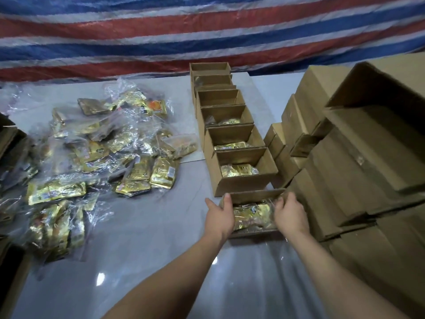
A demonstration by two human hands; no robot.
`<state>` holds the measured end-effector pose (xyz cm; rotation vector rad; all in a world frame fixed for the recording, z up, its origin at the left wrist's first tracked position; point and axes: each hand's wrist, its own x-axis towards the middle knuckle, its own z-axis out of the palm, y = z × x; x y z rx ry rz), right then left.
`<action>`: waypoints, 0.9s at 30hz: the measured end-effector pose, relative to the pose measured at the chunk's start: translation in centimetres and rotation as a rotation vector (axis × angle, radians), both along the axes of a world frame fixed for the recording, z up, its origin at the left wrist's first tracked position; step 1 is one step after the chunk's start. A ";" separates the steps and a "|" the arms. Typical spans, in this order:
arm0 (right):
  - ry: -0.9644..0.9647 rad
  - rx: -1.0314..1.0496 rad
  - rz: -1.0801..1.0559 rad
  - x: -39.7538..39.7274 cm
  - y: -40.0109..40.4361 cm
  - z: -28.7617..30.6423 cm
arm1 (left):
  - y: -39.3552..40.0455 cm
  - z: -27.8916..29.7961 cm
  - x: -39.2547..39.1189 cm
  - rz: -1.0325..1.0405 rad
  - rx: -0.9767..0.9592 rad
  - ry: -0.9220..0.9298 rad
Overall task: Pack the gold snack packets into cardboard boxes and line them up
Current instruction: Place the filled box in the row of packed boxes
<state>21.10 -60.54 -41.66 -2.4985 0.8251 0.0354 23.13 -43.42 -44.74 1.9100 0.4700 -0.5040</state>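
Head view, the only one. Both hands gripped one small cardboard box at the near end of a row of open boxes that ran away from the person toward a striped tarp. Left hand held the box's left side, thumb hooked over the far top edge, fingers curled round the wall. Right hand held the right side the same way, fingers curled over the rim. Gold snack packets in a clear bag lay inside the held box, between the two hands. The box sat just short of the next box in line, apparently touching or nearly so; gap hard to tell.

More gold packets showed in several of the row's boxes; the farthest ones were too dark to read. A loose pile of bagged gold packets lay well to the left on the pale glossy table. Stacks of closed and empty cartons stood close on the right.

Step in hand, as I judged it: sliding the filled box into line. To do it well, push evenly with both hands so it doesn't twist, butt its far wall flush against the neighbour, match the left edge to the row. Keep the bag tucked below the rim. Watch the right-hand stack, it sat close enough to snag the corner.
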 end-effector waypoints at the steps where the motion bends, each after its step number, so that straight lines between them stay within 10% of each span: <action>1: -0.014 0.001 0.014 0.9 -0.6 0.0 | -0.6 0.0 0.7 0.007 -0.003 -0.008; 27: -0.023 -0.156 0.157 10.0 -1.8 -0.6 | -1.5 -0.3 7.8 0.044 0.038 -0.141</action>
